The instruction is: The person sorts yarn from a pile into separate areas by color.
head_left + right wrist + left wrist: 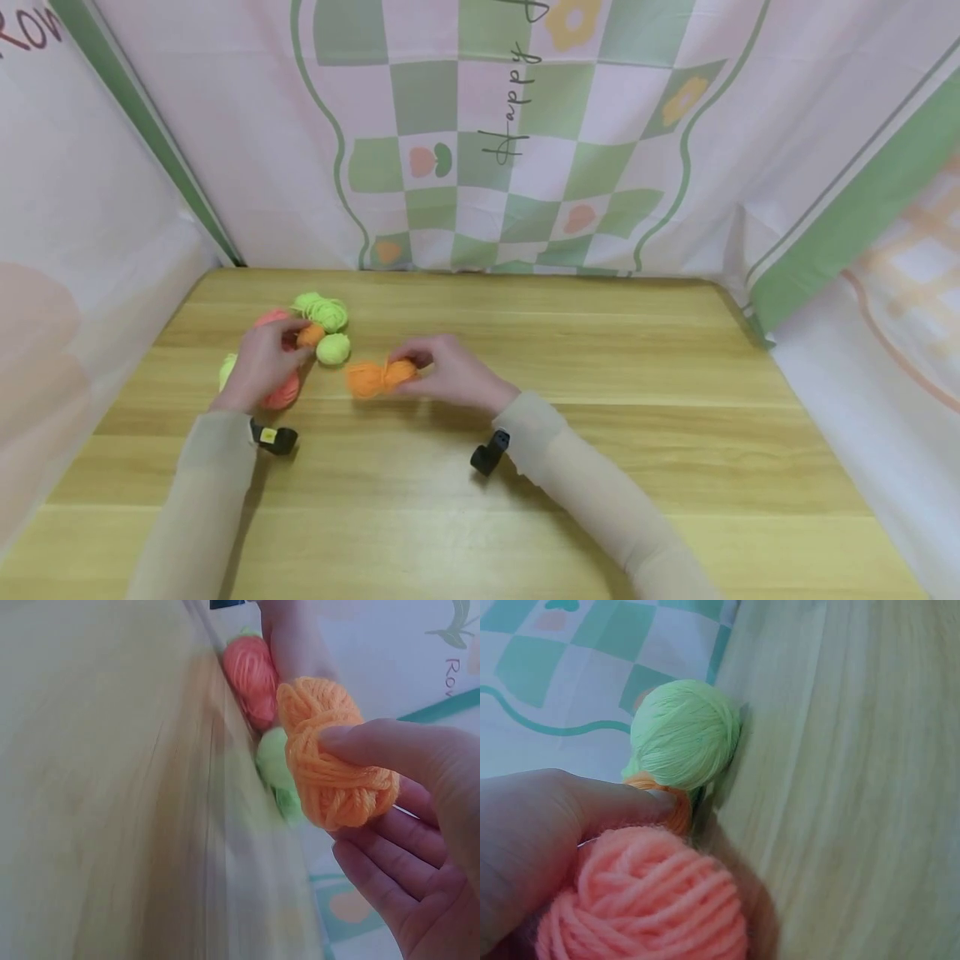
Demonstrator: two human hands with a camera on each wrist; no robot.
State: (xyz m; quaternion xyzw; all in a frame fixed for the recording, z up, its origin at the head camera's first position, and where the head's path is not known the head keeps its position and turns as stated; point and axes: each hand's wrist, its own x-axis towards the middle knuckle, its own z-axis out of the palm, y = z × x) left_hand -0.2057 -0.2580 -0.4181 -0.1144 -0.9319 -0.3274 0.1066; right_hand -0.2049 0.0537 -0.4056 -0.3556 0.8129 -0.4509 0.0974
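My left hand (262,358), at the table's left side, pinches a small orange ball of yarn (311,336). In the left wrist view its thumb presses on the orange yarn (679,816), which is mostly hidden between a coral yarn skein (656,896) and a light green yarn ball (686,731). My right hand (450,371) holds an orange yarn skein (366,380) by its right end, to the right of the cluster. Thumb and fingers grip that skein in the right wrist view, with the other fingers spread beneath.
Beside the left hand lie a light green skein (324,312) and a green ball (333,349). Part of a yellow-green yarn piece (227,369) shows left of that hand. The wooden table (600,467) meets printed cloth (495,208) at the back and sides.
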